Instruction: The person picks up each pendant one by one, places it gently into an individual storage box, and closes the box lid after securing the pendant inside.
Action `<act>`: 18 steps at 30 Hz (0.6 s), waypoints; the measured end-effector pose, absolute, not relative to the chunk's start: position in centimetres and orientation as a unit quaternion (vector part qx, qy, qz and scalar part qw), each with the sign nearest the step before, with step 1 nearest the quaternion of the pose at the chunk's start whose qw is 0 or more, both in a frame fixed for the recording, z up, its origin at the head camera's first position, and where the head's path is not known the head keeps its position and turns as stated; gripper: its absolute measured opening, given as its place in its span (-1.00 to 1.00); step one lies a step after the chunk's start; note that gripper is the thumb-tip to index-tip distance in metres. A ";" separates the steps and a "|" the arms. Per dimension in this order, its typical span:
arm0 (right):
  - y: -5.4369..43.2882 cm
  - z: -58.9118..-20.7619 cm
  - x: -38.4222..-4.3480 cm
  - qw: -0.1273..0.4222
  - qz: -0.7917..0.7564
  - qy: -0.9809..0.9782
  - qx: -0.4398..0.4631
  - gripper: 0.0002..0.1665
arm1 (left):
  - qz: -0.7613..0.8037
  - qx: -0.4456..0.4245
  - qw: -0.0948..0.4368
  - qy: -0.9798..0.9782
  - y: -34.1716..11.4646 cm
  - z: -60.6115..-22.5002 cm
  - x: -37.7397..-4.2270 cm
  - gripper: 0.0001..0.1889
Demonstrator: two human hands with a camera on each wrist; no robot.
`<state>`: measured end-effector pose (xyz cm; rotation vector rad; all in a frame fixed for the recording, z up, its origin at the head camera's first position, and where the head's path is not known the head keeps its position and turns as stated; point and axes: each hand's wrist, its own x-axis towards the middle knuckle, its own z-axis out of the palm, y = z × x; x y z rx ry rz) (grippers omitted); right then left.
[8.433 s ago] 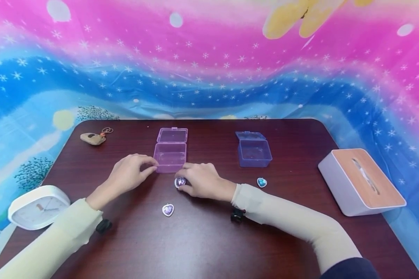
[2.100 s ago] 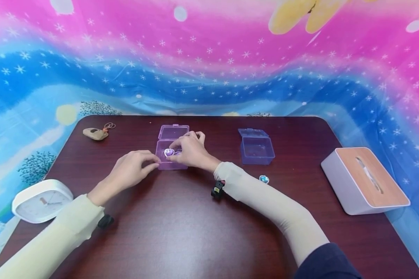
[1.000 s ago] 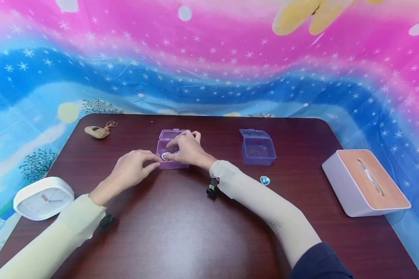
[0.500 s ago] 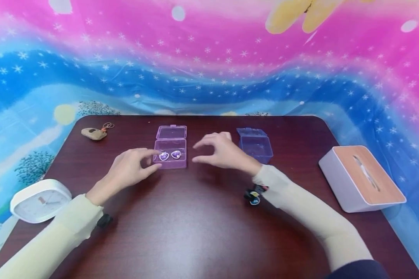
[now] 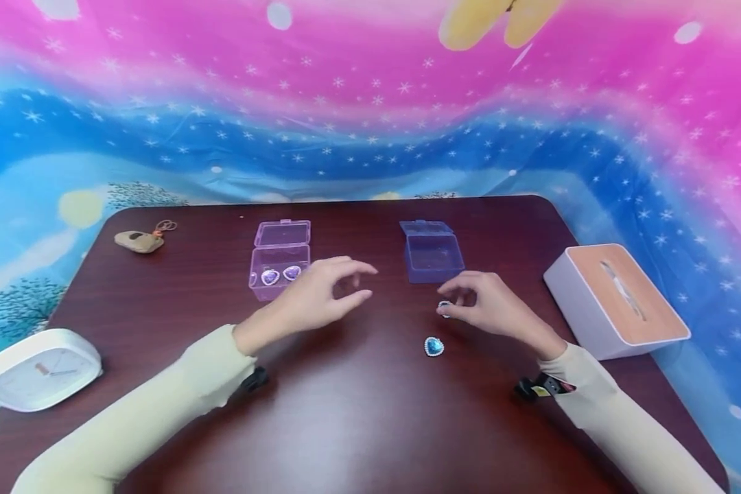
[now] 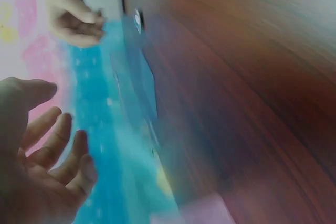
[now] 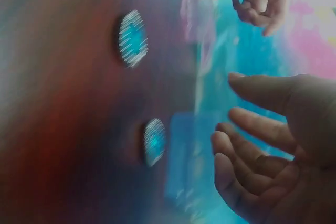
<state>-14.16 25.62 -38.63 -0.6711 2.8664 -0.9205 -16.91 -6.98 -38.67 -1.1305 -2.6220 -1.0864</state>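
My right hand [image 5: 494, 302] hovers over the table with loosely bent fingers, holding nothing. A blue heart gem [image 5: 433, 346] edged in clear stones lies in front of it; a second blue heart gem [image 5: 444, 309] is partly hidden behind its thumb. In the right wrist view both gems lie apart from the fingers. My left hand [image 5: 309, 295] is in the air between the boxes, fingers spread and holding nothing. Left of it a pink plastic box [image 5: 282, 252], lid raised, contains two purple heart gems [image 5: 270, 277]. A blue plastic box [image 5: 434, 257] stands with its lid raised, just beyond my right hand.
A white tissue box [image 5: 617, 295] with a wood-look top stands at the right. On the left are a white clock [image 5: 40, 370] and a brown stone-like piece with a cord [image 5: 138, 241]. A patterned cloth [image 5: 370, 123] hangs behind the dark table.
Two purple gems went from the table and right hand into the pink box. My right hand then moved right toward the blue gems; my left hand left the pink box and moved right.
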 end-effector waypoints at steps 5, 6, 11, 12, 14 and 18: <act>27.9 -41.4 -13.9 0.054 -0.289 0.945 -0.144 -0.55 | -0.338 -0.355 -0.023 -0.871 -2.0 -39.4 -18.9 -0.46; 28.0 -41.9 -13.9 0.053 -0.288 0.946 -0.138 -0.53 | -0.333 -0.347 -0.034 -0.876 -1.3 -39.4 -19.3 -0.43; 27.4 -42.9 -14.1 0.047 -0.278 0.951 -0.127 -0.48 | -0.308 -0.323 -0.047 -0.894 1.7 -39.6 -21.0 -0.44; 27.2 -43.0 -14.1 0.044 -0.276 0.952 -0.128 -0.48 | -0.305 -0.319 -0.049 -0.896 2.1 -39.6 -21.2 -0.47; 26.9 -42.9 -14.2 0.040 -0.268 0.954 -0.131 -0.48 | -0.299 -0.312 -0.050 -0.900 2.7 -39.7 -21.5 -0.54; 26.5 -42.9 -14.3 0.031 -0.258 0.956 -0.135 -0.49 | -0.295 -0.300 -0.056 -0.905 3.4 -39.9 -22.0 -0.68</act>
